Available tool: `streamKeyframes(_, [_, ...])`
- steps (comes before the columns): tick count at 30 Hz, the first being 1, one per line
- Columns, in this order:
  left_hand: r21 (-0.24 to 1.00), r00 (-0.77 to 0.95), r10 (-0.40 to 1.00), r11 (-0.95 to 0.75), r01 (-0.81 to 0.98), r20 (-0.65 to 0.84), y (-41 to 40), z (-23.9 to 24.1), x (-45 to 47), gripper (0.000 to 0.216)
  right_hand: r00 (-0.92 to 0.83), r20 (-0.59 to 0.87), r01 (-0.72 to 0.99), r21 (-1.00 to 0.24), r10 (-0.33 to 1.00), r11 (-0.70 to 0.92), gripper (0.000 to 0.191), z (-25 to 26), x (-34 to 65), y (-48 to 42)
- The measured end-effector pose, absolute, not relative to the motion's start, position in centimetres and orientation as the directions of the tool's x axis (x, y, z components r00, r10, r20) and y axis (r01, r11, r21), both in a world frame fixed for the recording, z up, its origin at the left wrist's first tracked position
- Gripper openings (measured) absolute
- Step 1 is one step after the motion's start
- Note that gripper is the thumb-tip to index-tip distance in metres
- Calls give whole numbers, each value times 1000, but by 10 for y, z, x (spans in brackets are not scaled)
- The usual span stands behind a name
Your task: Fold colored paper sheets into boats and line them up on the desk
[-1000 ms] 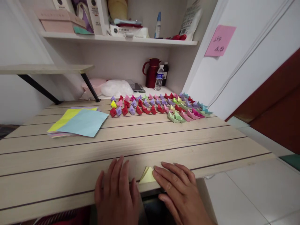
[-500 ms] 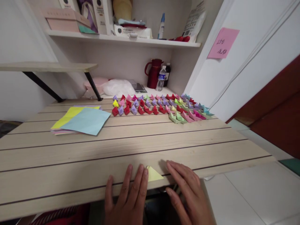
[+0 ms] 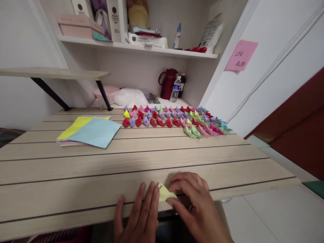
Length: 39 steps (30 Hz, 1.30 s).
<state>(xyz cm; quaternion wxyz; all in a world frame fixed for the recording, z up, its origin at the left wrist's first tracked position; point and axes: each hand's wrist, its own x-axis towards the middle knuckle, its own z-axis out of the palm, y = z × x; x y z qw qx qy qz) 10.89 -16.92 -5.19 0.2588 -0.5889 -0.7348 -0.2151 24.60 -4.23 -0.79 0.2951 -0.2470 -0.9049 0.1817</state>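
Note:
A small piece of folded pale yellow paper [image 3: 164, 193] lies near the front edge of the table, between my hands. My left hand [image 3: 141, 212] rests flat at its left side, fingers stretched out, the index finger along the paper's left end. My right hand [image 3: 193, 199] curls in from the right, its thumb and bent fingertips closed on the paper's right part. Part of the paper is hidden under the fingers. Beyond them, rows of folded paper boats [image 3: 169, 122] in red, purple, pink, green and blue stand across the back of the table.
At the left lies a stack of coloured paper sheets [image 3: 95, 132], light blue on top. A raised wooden shelf [image 3: 76, 73] on black legs is behind it. A dark red jug [image 3: 168, 84] and a water bottle [image 3: 176, 89] stand at the back.
My right hand has moved left and its fingers have closed on the yellow paper's right part. My left hand stays flat beside it. The camera has tilted up slightly.

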Motion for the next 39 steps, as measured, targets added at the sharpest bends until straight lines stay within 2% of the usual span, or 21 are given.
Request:
streamKeyframes(11, [95, -174, 765, 146, 985, 621, -173, -52, 104, 43, -782, 344, 322, -490, 520, 810, 12, 1, 245, -40])
streamKeyframes(16, [44, -158, 803, 162, 986, 575, -173, -48, 103, 55, -788, 360, 281, -511, 499, 812, 15, 0, 247, -38])
streamKeyframes(21, [-15, -129, 839, 161, 987, 528, -173, -45, 102, 58, -798, 377, 225, -538, 471, 812, 17, 1, 245, -37])
streamKeyframes(24, [-9, -140, 846, 168, 986, 514, -172, -45, 101, 64, -783, 361, 259, -552, 507, 793, 14, 4, 242, -37])
streamKeyframes(29, [96, -211, 843, 188, 977, 495, -170, -44, 101, 71, -788, 288, 321, -562, 544, 762, 11, 7, 237, -35])
streamKeyframes(35, [127, -224, 839, 184, 975, 496, -171, -44, 101, 69, -760, 315, 346, -544, 568, 764, 14, 2, 230, -32])
streamKeyframes(39, [126, -217, 833, 178, 976, 509, -171, -46, 101, 70, -719, 319, 426, -499, 617, 754, 13, 0, 225, -35])
